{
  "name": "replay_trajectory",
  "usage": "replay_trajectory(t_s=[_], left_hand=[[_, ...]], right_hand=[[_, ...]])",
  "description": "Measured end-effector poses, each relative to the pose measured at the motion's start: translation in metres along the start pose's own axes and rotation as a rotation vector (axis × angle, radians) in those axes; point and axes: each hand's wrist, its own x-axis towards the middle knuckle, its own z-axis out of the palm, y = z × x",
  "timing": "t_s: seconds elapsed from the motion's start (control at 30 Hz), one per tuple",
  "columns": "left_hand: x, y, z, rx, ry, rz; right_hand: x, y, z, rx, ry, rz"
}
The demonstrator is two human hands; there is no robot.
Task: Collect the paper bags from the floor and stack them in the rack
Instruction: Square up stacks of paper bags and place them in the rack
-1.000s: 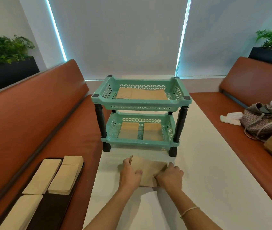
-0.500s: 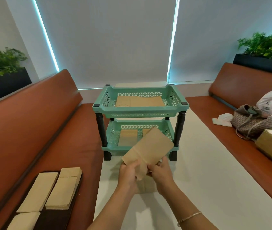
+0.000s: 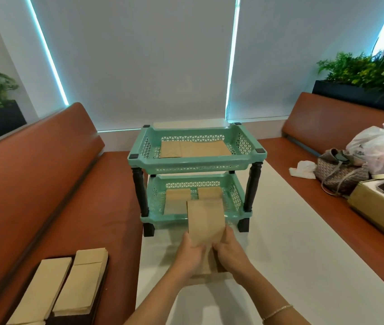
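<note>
At lower centre, the left hand [image 3: 189, 250] and right hand [image 3: 229, 248] are reaching forward side by side, both pinching a paper bag [image 3: 205, 221] whose far end is overlapping the front rim of the teal rack's [image 3: 198, 160] lower shelf.

Patterned handbag [image 3: 341, 171], white plastic bag [image 3: 377, 150], cardboard box [image 3: 383, 207] — all on the right bench [image 3: 284, 151].

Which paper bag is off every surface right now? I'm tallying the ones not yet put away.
The paper bag gripped by the left hand and right hand, tilted toward the lower shelf. The others lie flat in the rack or on the bench tray.
</note>
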Motion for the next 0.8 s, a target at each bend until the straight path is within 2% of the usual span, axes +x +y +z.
replay_trajectory(t_s=[0.1, 0.23, 0.3, 0.47, 0.6, 0.8], left_hand=[[0.022, 0.018, 0.004, 0.087, 0.076, -0.041], [0.071, 0.063, 0.009, 0.220, 0.202, -0.149], [0.096, 0.081, 0.009, 0.338, 0.197, -0.184], [0.140, 0.088, 0.015, 0.522, 0.163, -0.158], [0.156, 0.072, 0.023, 0.496, 0.165, -0.219], [0.164, 0.060, 0.031, 0.521, 0.165, -0.257]], right_hand=[[0.025, -0.017, -0.013, -0.113, 0.090, -0.006], [0.075, -0.057, -0.033, -0.329, 0.179, 0.089], [0.103, -0.069, -0.041, -0.432, 0.175, 0.144], [0.149, -0.063, -0.043, -0.630, 0.138, 0.098], [0.164, -0.040, -0.042, -0.650, 0.093, 0.140], [0.171, -0.029, -0.041, -0.800, 0.054, 0.096]])
